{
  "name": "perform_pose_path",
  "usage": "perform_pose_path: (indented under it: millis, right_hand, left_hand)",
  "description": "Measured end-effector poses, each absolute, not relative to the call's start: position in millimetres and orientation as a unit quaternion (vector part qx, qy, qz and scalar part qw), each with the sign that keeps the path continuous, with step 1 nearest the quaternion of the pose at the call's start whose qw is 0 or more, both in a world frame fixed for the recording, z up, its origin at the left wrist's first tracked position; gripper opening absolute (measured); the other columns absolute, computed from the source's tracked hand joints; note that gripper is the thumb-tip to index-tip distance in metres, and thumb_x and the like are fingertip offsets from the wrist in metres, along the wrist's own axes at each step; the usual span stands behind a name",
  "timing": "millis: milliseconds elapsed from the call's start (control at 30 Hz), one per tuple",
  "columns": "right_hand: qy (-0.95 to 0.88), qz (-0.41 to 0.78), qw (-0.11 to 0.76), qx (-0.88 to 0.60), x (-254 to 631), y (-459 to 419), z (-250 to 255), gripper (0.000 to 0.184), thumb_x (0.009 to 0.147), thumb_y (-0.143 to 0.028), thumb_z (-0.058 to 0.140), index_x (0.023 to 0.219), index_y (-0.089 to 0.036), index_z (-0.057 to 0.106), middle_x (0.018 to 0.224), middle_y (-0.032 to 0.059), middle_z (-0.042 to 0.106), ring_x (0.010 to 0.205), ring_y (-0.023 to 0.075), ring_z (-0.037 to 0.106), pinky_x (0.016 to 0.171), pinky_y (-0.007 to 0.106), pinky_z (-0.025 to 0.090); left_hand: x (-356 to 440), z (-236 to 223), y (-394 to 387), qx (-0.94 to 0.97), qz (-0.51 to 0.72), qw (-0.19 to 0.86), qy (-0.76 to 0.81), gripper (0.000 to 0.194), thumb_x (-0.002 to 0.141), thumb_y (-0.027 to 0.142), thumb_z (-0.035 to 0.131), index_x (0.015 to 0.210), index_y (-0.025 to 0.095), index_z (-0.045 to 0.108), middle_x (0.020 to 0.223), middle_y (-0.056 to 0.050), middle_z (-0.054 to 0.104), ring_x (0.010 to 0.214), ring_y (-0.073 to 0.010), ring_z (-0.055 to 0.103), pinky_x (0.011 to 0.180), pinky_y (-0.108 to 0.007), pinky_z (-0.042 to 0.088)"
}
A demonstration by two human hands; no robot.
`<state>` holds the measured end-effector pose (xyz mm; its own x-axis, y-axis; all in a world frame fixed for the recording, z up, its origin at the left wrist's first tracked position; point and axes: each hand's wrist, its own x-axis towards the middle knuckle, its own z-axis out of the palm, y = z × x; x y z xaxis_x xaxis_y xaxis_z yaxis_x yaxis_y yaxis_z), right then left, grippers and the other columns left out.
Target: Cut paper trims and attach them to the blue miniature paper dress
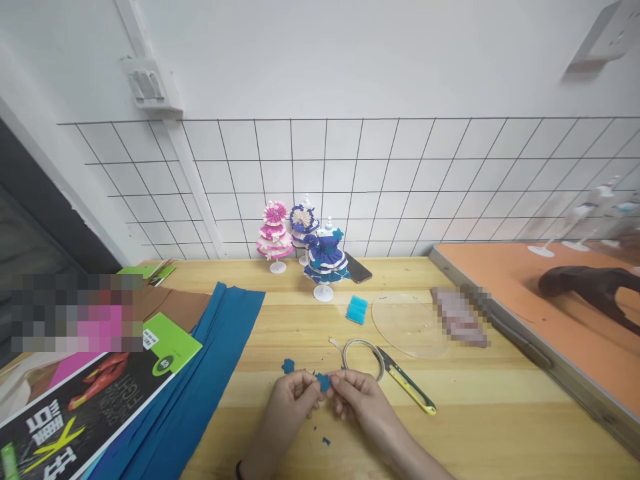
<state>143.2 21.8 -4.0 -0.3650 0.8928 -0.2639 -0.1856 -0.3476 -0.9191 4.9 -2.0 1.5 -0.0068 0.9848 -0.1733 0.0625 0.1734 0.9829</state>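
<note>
Between my left hand (303,397) and my right hand (353,393) is a small blue paper flower (323,382), pinched by the fingertips of both. A second blue paper flower (289,366) lies on the wooden table just beyond my left hand. Small blue scraps (327,441) are scattered below the hands. Past my right hand are a roll of tape (354,343) with its end loose and green-and-yellow scissors (410,383), partly under the roll.
Dress-like paper decorations on white stands, one blue (327,257) and one pink (275,233), stand near the wall beside a phone (359,269). A light-blue pad (357,310) lies nearer. Blue fabric-like sheets (230,333) and printed packaging (110,393) cover the left side. An orange-topped surface (505,280) adjoins at right.
</note>
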Motion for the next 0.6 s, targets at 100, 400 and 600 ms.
perform_pose_path:
  millis: [100, 400, 600]
  right_hand:
    - [-0.405, 0.717, 0.385, -0.416, 142.5, 21.6, -6.1, 0.041, 0.066, -0.053, 0.061, 0.063, -0.012, 0.061, 0.048, -0.0011, 0.056, 0.038, 0.0057, 0.044, 0.038, 0.017, 0.033]
    - [-0.41, 0.711, 0.397, -0.411, 143.2, 24.7, -9.5, 0.033, 0.056, -0.041, 0.074, 0.059, -0.012, 0.059, 0.041, -0.0045, 0.052, 0.034, 0.0043, 0.041, 0.036, 0.016, 0.03]
    - [-0.367, 0.734, 0.411, -0.396, 145.9, 24.4, -4.0, 0.033, 0.059, -0.041, 0.072, 0.055, -0.012, 0.057, 0.041, -0.004, 0.051, 0.035, 0.0041, 0.04, 0.039, 0.017, 0.029]
  left_hand:
    - [4.7, 2.1, -2.3, 0.469, 0.439, 0.531, 0.552, 0.016, 0.068, 0.028, 0.051, 0.059, 0.014, 0.052, 0.053, 0.001, 0.053, 0.047, -0.0102, 0.046, 0.044, -0.021, 0.036]
    - [4.5, -1.1, -1.9, 0.479, 0.431, 0.527, 0.555, 0.019, 0.069, 0.029, 0.052, 0.058, 0.013, 0.055, 0.051, 0.001, 0.053, 0.046, -0.0097, 0.045, 0.044, -0.021, 0.035]
    - [-1.8, 2.4, 1.3, 0.436, 0.483, 0.517, 0.556, 0.022, 0.067, 0.035, 0.058, 0.061, 0.013, 0.058, 0.056, -0.002, 0.058, 0.047, -0.01, 0.047, 0.043, -0.02, 0.035]
